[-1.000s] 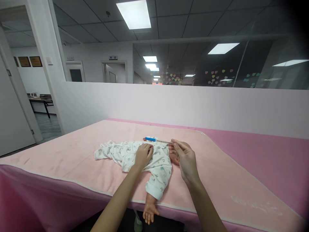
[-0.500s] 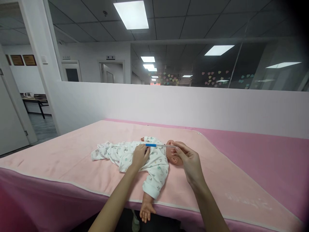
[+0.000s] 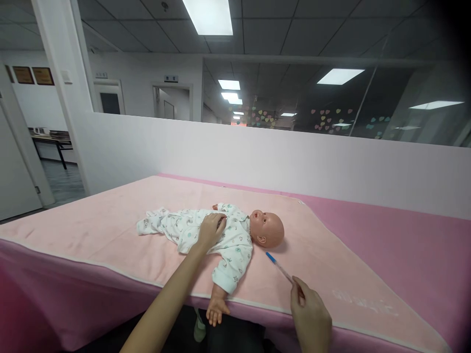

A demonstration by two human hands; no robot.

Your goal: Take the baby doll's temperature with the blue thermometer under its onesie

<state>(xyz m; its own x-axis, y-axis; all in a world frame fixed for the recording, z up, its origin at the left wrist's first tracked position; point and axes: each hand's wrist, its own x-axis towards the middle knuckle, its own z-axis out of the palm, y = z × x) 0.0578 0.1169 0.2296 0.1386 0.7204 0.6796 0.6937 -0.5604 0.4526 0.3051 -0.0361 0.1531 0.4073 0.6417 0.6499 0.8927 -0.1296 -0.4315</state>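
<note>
Beyond right hand (image 3: 311, 310), pinched closed on stick (image 3: 282, 270), steer blue tip (image 3: 270, 257) clear of doll head (image 3: 270, 229); rest left hand (image 3: 211, 229) lightly on shirt (image 3: 235, 252), can't tell its grip.

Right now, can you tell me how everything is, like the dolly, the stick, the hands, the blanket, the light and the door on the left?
Doll: lying on its back
Blue-tipped stick: held, blue end near the doll
Left hand: resting on the doll
Right hand: pinching the stick
Pink blanket: spread out
Ceiling light: on
Door: open
</note>
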